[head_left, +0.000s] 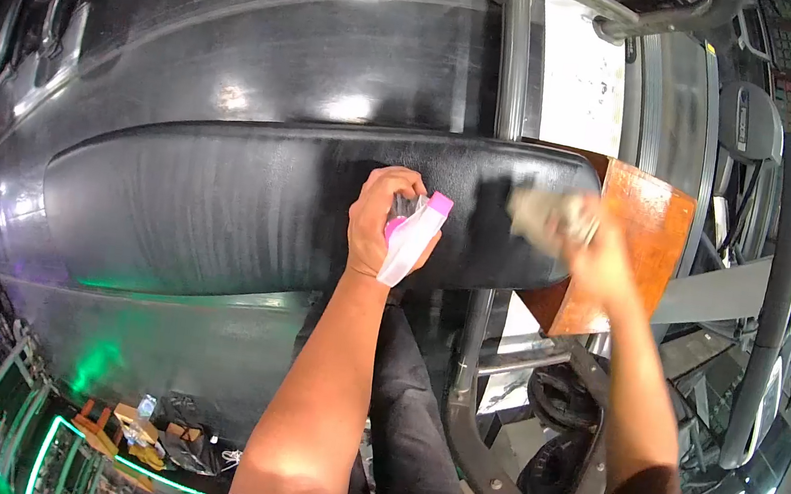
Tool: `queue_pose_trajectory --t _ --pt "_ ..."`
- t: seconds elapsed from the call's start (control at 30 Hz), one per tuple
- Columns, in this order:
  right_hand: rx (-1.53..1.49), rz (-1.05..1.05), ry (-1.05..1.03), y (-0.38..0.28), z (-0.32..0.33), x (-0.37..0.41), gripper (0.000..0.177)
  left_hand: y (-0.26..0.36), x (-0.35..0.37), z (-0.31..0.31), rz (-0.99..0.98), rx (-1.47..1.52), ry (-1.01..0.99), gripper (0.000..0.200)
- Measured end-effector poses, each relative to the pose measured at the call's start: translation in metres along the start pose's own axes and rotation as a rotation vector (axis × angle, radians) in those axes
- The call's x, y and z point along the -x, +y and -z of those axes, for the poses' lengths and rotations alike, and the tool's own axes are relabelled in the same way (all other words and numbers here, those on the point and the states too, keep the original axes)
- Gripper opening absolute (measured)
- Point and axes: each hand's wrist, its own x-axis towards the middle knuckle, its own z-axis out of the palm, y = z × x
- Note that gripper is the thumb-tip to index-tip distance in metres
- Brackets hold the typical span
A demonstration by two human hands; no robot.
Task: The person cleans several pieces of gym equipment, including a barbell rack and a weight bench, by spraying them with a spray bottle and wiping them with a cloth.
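A long black padded bench (223,194) stretches across the view, with a streaky sheen on its left part. Over its middle, my left hand (386,216) is closed around a spray bottle with a pink and white trigger head (416,242); the bottle's body is mostly hidden beneath the hand. My right hand (602,259), blurred by motion, grips a crumpled beige cloth (544,217) at the bench's right end. The cloth appears to lie against the black padding.
A wooden box (647,215) stands just beyond the bench's right end. Metal frame tubes (517,63) run behind and in front of the bench. Gym machines with a long dark padded bar (780,298) stand at right. Bags and a plastic bottle (147,406) lie at lower left.
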Motion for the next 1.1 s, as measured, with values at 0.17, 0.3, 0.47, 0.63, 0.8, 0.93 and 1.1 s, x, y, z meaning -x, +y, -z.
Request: queue_pose_trajectory --t 0.17,0.3,0.47,0.63,0.8,0.93,1.1 --pt "0.508 0.176 0.374 0.044 0.01 -0.099 0.035 0.001 -0.001 -0.002 0.012 0.033 0.015 0.028" --pt "0.662 0.146 0.46 0.097 -0.058 -0.012 0.049 0.001 -0.006 0.0 -0.004 0.012 0.006 0.028" --pt "0.345 -0.113 0.25 0.137 -0.102 0.126 0.053 0.009 -0.008 -0.001 0.042 -0.017 0.017 0.028" --pt "0.201 -0.651 -0.619 0.052 -0.064 0.122 0.044 0.004 -0.009 0.001 0.004 -0.004 0.026 0.03" --pt "0.107 -0.206 -0.04 -0.007 0.014 -0.002 0.025 0.003 -0.004 0.0 -0.002 0.002 0.004 0.03" --pt "0.398 -0.013 0.404 0.022 0.026 -0.073 0.032 0.004 -0.004 0.001 0.011 0.037 -0.013 0.027" --pt "0.599 -0.056 0.548 0.112 -0.036 -0.016 0.037 0.005 -0.008 0.002 -0.02 -0.01 -0.012 0.026"
